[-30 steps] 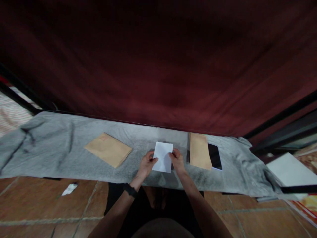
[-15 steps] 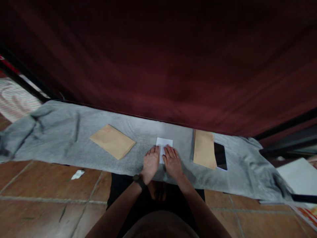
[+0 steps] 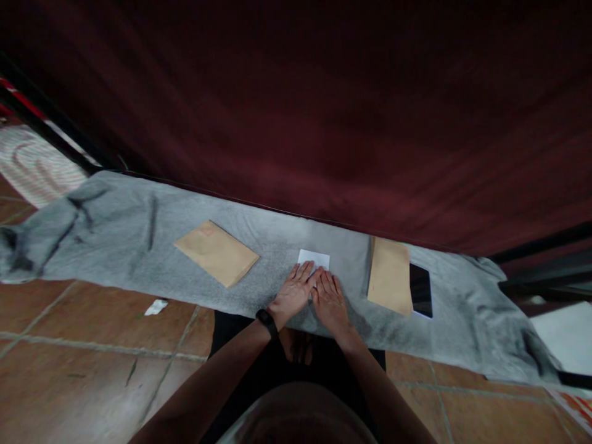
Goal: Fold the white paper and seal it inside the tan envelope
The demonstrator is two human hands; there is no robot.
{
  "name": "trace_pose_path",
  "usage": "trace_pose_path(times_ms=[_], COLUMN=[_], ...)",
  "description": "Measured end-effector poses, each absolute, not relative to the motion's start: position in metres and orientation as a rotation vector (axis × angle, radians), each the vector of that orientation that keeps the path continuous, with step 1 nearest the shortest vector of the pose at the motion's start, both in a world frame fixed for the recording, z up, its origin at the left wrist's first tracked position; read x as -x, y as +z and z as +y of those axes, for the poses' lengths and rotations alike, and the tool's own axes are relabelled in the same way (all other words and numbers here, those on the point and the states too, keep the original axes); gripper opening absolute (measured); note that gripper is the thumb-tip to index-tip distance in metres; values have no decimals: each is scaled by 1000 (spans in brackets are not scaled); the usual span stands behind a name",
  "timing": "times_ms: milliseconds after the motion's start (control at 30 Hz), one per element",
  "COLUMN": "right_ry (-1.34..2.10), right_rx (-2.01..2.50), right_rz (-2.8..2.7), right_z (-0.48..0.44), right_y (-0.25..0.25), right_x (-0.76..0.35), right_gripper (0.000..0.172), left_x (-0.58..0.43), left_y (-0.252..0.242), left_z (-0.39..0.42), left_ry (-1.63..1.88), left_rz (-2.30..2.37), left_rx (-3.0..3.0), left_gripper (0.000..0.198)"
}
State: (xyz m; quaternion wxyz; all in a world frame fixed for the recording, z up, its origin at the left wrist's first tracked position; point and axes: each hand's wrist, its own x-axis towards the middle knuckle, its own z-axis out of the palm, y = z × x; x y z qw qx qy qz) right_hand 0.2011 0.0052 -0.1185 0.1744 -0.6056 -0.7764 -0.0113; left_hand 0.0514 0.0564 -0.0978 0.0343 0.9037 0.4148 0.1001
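Note:
A small white sheet of paper (image 3: 315, 256) lies on the grey cloth in front of me, its lower part covered by my hands. My left hand (image 3: 294, 290) rests flat on the paper's left side, fingers stretched out toward the upper right. Against it, my right hand (image 3: 330, 301) lies flat with fingers extended over the lower right of the paper. The fingertips of both hands come together near the paper's middle. Whether the sheet is folded beneath them is hidden.
Brown envelopes (image 3: 217, 253) lie to the left, and more brown envelopes (image 3: 389, 275) to the right, partly over a dark phone (image 3: 420, 290). The grey cloth (image 3: 139, 246) covers a narrow bench. Behind it hangs a dark red curtain (image 3: 296, 135). A scrap of white paper (image 3: 156, 307) lies on the tiled floor.
My left hand has turned and slid across the paper toward my right hand, so its fingers now cover more of the sheet. The whole view has shifted slightly.

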Motion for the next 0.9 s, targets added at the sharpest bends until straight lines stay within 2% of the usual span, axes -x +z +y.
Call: trace_pose_path(times_ms=[400, 600, 900], right_ry=[56, 41, 58], right_rx=[1604, 1604, 1623], right_rz=[-2310, -2275, -2277], right_z=[-45, -44, -44], right_y=[-107, -110, -104], right_x=[-213, -212, -209], right_gripper=[50, 45, 52], left_x=[-59, -70, -68], left_y=[-92, -97, -102], left_z=[59, 65, 84], left_ry=[293, 393, 392], left_rz=[1293, 1315, 1469], left_rx=[-2731, -2648, -2619], left_gripper=[51, 52, 55])
